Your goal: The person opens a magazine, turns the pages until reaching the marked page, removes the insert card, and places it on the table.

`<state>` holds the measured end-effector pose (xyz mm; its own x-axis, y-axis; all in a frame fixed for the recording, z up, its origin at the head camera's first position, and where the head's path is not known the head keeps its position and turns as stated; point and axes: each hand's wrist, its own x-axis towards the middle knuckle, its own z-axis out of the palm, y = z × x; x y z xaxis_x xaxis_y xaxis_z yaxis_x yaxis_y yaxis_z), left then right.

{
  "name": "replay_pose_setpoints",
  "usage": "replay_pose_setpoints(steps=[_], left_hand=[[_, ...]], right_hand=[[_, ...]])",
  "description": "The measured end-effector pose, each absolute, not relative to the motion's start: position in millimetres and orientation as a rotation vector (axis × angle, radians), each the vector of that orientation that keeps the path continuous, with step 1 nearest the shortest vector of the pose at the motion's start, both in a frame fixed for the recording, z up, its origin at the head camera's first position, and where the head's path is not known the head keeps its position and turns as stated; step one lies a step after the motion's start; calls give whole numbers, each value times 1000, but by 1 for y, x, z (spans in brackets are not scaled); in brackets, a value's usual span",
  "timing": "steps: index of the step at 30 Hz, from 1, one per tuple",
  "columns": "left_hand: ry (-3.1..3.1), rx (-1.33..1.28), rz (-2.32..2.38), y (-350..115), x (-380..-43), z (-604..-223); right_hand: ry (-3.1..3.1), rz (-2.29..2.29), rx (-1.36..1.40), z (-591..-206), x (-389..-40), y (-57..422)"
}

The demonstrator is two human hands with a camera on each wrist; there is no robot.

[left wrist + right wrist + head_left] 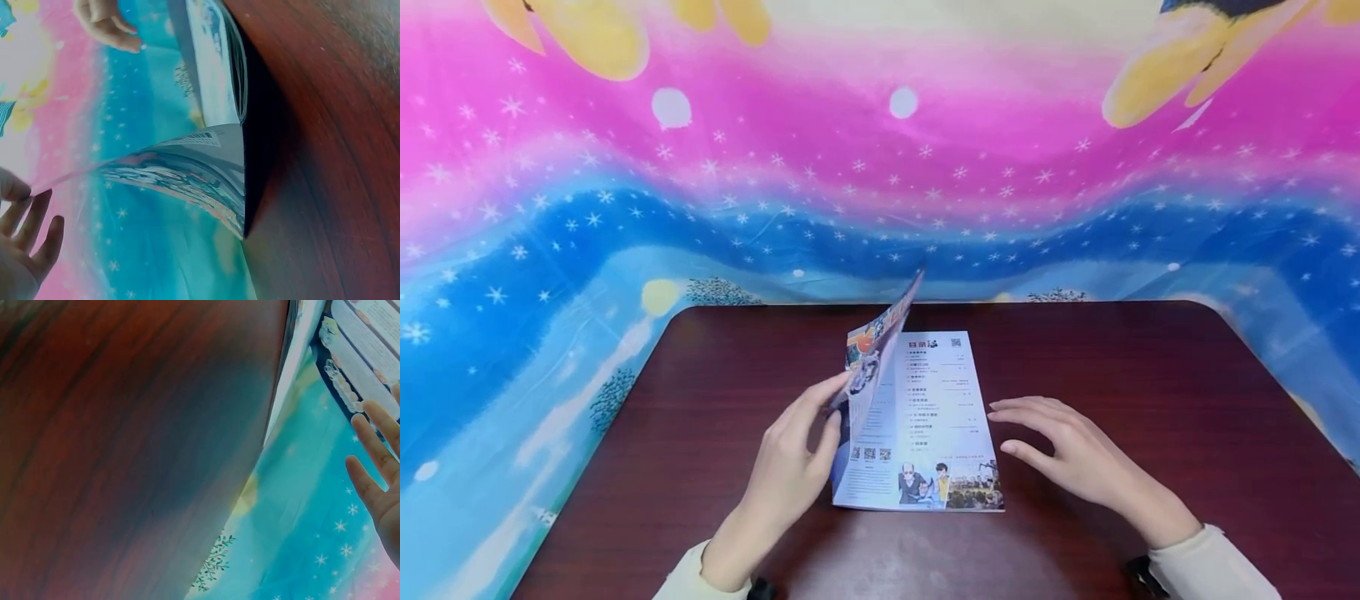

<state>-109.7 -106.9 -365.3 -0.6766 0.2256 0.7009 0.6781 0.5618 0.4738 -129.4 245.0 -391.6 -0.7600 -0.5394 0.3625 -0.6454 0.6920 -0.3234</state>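
Note:
A magazine [934,417] lies on the dark wooden table with a contents page facing up. Its front cover [880,354] stands raised and curved on the left side. My left hand [793,450] pinches the cover's free edge between thumb and fingers, which the left wrist view shows on the lifted cover [187,164]. Just beyond the magazine's right edge, my right hand [1067,450] hovers with relaxed fingers and holds nothing. In the right wrist view its fingers [375,447] are spread, overlapping a printed page [369,350].
The reddish-brown table [700,375] reaches out on both sides of the magazine. Behind it hangs a pink and blue cloth [820,183] with snowflakes, meeting the table's back edge. Pale sleeves [1210,567] and dark wrist straps show at the bottom.

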Motion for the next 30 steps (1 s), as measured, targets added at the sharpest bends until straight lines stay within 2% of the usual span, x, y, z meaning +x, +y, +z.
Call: replay_pose_setpoints(steps=[8,30], left_hand=[[-2161,-501,-1009,-124,-107,-363],[-2415,-175,-858,-206,-87,-370]], right_hand=[[-2710,662,935,-399,-131,244],[-2832,614,956,-413,-137,249]])
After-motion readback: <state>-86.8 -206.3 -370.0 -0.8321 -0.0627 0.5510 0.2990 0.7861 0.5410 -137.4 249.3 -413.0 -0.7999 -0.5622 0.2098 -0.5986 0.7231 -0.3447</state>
